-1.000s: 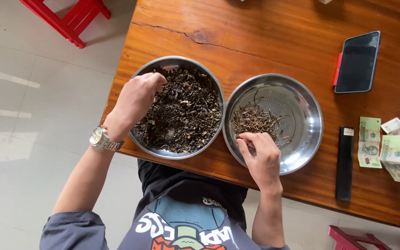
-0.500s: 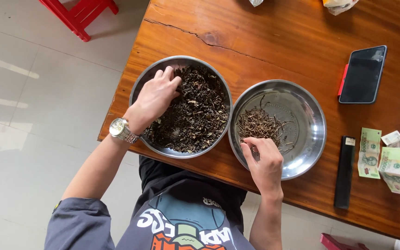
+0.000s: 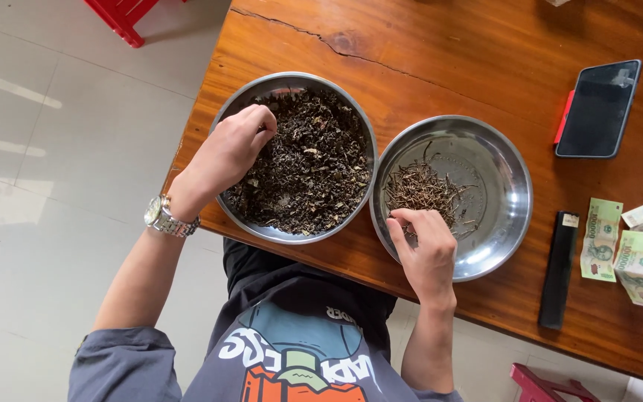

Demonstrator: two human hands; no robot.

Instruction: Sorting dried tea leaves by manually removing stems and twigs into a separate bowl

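Seen from above, two round steel trays sit side by side, rims nearly touching, near the edge of the wooden bench point(image 3: 485, 45).

Left: my left hand point(image 3: 226, 152) rests in the left tray point(image 3: 221, 123), fingers curled down into the heap of dark dried leaves point(image 3: 310, 167). The fingertips are buried or turned under, so I cannot tell whether they pinch anything. A metal wristwatch point(image 3: 164, 217) sits on that wrist.

Right: my right hand point(image 3: 426, 249) hangs over the near rim of the right tray point(image 3: 511, 186), thumb and fingers drawn together just beside a small pile of thin brown stems point(image 3: 422, 187). Whether a stem lies between the fingertips is too small to make out.

Beyond the trays: a dark phone point(image 3: 598, 109) lies face up, with a red edge showing at its left side. A slim black bar-shaped object point(image 3: 558, 270), of a kind I cannot identify, lies beside several banknotes point(image 3: 623, 249), partly cut off by the right frame edge. Red furniture pieces appear at the top left point(image 3: 124, 15) and bottom right point(image 3: 541, 383), both cropped. My lower arms and shirt fill the bottom edge.
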